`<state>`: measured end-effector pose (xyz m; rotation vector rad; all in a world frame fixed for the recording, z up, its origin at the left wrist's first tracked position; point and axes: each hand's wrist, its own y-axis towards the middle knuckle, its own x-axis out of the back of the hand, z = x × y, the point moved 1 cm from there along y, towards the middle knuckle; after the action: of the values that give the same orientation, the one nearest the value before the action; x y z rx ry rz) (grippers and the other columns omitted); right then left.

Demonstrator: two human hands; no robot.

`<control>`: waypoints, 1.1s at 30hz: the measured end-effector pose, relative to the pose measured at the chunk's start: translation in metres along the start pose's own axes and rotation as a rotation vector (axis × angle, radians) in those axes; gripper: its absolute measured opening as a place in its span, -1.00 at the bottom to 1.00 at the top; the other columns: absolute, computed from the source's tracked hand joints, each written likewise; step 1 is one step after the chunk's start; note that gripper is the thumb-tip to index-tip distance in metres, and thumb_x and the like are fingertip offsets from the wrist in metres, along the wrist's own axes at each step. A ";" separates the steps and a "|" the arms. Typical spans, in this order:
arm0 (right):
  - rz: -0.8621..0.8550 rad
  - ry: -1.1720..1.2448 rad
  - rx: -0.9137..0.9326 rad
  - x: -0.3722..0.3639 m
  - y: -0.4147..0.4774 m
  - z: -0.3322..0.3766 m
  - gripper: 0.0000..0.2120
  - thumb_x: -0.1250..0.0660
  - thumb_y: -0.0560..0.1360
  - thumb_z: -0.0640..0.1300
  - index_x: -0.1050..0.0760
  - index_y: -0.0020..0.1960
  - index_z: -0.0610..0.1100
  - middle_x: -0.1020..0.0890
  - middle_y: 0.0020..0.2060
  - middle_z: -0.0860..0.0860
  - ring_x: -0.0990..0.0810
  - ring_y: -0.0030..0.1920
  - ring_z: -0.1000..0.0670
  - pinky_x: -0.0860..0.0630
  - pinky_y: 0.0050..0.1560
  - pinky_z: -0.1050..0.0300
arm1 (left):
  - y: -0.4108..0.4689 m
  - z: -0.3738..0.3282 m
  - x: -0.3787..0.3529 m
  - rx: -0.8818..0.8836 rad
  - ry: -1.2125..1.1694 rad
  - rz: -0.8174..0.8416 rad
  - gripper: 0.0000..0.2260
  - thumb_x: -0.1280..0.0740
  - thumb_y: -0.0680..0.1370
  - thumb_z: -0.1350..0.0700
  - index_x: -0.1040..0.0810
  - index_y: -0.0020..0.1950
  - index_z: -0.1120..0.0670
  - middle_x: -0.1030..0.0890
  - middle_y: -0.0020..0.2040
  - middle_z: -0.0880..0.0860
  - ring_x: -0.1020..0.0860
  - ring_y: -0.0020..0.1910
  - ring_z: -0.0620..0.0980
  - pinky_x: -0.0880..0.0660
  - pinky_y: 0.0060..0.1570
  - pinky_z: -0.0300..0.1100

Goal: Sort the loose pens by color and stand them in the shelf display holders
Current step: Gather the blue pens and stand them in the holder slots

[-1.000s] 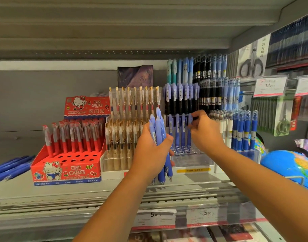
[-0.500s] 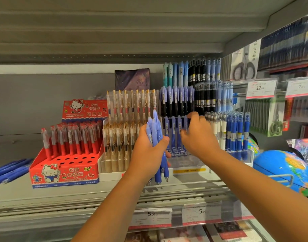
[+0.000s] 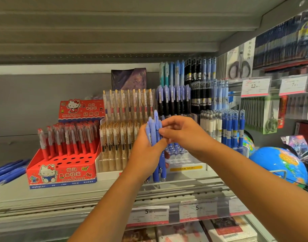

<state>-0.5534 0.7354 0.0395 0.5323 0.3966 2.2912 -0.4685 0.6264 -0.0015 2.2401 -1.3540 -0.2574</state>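
Observation:
My left hand (image 3: 146,151) grips a bundle of periwinkle-blue pens (image 3: 154,131) upright in front of the shelf, tips pointing down. My right hand (image 3: 183,133) has come against the bundle's upper part and its fingertips pinch one of the pens there. Behind the hands stands a clear tiered display holder (image 3: 184,159) with blue pens in its lower row and blue, black and teal pens in the rows above. More loose blue pens (image 3: 8,170) lie flat on the shelf at far left.
A red Hello Kitty pen box (image 3: 62,170) with red pens stands at left, a clear holder of gold-clip pens (image 3: 121,137) beside it. A blue globe (image 3: 280,165) sits at right. Price tags (image 3: 198,209) line the shelf edge; scissors packs (image 3: 240,67) hang upper right.
My right hand left the lower row of the display holder and moved left to the bundle in my left hand, now pinching a pen. The left hand rose slightly.

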 end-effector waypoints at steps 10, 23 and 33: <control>-0.127 0.231 0.021 0.012 0.006 -0.002 -0.93 -0.32 0.55 -0.34 -0.53 0.04 -0.28 -0.65 -0.24 -0.13 -0.67 -0.29 0.00 -0.60 -0.24 0.18 | -0.002 -0.001 0.000 0.023 -0.058 -0.075 -0.67 -0.29 0.63 0.16 -0.38 0.12 -0.32 -0.62 0.00 0.04 -0.69 -0.22 0.05 -0.65 -0.17 0.11; -0.547 -0.429 0.314 0.051 0.033 0.008 -0.73 -0.40 0.54 -0.16 -0.40 0.18 -0.07 -0.59 -0.12 -0.05 -0.62 -0.13 -0.09 -0.63 -0.14 -0.14 | -0.002 -0.005 -0.001 0.008 -0.046 -0.052 -0.66 -0.26 0.65 0.20 -0.34 0.08 -0.29 -0.54 0.01 0.13 -0.63 -0.38 -0.02 -0.64 -0.35 0.14; -0.521 -0.863 0.313 0.041 0.048 -0.020 -0.66 -0.30 0.58 -0.28 -0.32 0.31 -0.12 -0.47 0.23 -0.19 -0.26 -0.35 0.34 -0.21 -0.39 0.25 | 0.001 0.001 0.000 0.019 0.005 -0.045 -0.62 -0.27 0.65 0.19 -0.31 0.19 -0.32 -0.55 -0.03 0.21 -0.60 -0.36 0.08 -0.64 -0.35 0.11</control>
<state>-0.6180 0.7293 0.0530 1.3205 0.3896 1.3387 -0.4695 0.6255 -0.0014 2.2875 -1.3103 -0.2559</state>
